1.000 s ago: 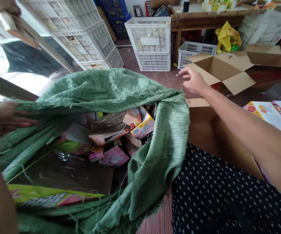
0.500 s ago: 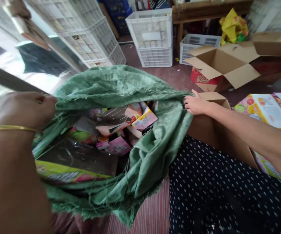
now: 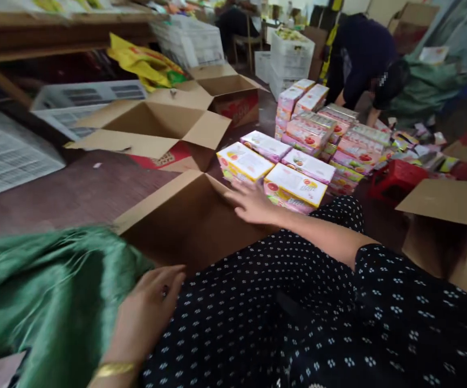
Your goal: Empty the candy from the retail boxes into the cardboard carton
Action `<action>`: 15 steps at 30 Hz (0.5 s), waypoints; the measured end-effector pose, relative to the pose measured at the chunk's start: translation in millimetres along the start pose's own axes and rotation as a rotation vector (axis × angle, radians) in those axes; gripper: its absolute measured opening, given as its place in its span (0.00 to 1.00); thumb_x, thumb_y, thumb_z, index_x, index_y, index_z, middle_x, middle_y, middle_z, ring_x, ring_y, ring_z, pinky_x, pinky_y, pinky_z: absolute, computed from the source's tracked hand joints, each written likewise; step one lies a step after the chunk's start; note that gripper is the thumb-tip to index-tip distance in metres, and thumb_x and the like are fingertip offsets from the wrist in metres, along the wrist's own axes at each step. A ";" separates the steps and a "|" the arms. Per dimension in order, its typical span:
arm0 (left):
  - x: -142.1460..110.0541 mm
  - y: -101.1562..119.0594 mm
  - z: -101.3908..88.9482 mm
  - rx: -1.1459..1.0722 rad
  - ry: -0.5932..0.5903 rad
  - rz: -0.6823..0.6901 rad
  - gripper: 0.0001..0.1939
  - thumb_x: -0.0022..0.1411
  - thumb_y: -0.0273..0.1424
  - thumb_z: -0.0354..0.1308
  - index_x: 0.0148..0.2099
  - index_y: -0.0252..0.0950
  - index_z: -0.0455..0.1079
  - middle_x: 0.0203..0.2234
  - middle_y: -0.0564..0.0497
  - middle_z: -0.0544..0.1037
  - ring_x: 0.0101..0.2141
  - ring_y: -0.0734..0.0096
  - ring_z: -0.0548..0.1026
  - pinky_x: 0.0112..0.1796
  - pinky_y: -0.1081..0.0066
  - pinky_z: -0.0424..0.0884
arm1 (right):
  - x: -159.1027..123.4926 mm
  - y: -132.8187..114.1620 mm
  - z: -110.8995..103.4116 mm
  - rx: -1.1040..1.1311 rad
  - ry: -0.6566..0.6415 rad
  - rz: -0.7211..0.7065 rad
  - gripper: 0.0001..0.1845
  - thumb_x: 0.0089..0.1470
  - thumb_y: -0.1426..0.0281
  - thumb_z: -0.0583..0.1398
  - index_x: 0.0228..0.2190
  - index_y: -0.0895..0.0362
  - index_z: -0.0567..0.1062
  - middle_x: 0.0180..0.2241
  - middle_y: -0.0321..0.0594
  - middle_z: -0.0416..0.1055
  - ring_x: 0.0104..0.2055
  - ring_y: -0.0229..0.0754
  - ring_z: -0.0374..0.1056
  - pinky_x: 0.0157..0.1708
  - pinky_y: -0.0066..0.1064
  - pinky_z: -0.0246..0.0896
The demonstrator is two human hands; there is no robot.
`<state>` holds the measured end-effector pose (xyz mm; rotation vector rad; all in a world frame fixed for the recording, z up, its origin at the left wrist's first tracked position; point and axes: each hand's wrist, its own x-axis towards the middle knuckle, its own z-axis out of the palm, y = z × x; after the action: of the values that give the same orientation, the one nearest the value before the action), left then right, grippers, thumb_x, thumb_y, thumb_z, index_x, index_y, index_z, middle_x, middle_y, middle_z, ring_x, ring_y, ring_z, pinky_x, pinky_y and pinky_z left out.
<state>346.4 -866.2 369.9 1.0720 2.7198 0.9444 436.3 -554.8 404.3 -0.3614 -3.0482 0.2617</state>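
Note:
My right hand (image 3: 252,203) lies open on the edge of a brown cardboard box (image 3: 185,221) in front of me, its fingers stretched flat, beside flat colourful cartons (image 3: 294,186). My left hand (image 3: 146,312) rests open on my dotted dark skirt (image 3: 258,312), right next to the green woven sack (image 3: 43,302) at the lower left. A gold bangle is on my left wrist. Neither hand holds anything.
An open cardboard box (image 3: 152,129) and a second one (image 3: 225,91) stand on the floor beyond. Stacks of colourful cartons (image 3: 322,129) rise at the right, where another person (image 3: 363,54) bends over. White plastic crates (image 3: 71,99), a red stool (image 3: 395,178) and another box (image 3: 447,226) surround me.
The view has swung right, away from the sack's opening. Both hands let go of the sack's rim; the right hand moved onto the cardboard box, the left onto my lap.

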 end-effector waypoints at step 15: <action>58.9 51.1 107.6 0.103 -0.431 0.004 0.26 0.60 0.49 0.48 0.43 0.40 0.83 0.43 0.43 0.85 0.43 0.55 0.81 0.50 0.60 0.77 | -26.5 179.3 -8.4 0.127 -0.118 0.525 0.60 0.48 0.51 0.70 0.75 0.49 0.54 0.67 0.60 0.62 0.67 0.72 0.59 0.64 0.59 0.58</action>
<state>362.1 -743.7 320.9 1.1416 2.4280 0.5022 503.4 -388.0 380.2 -1.1710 -2.9641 0.5122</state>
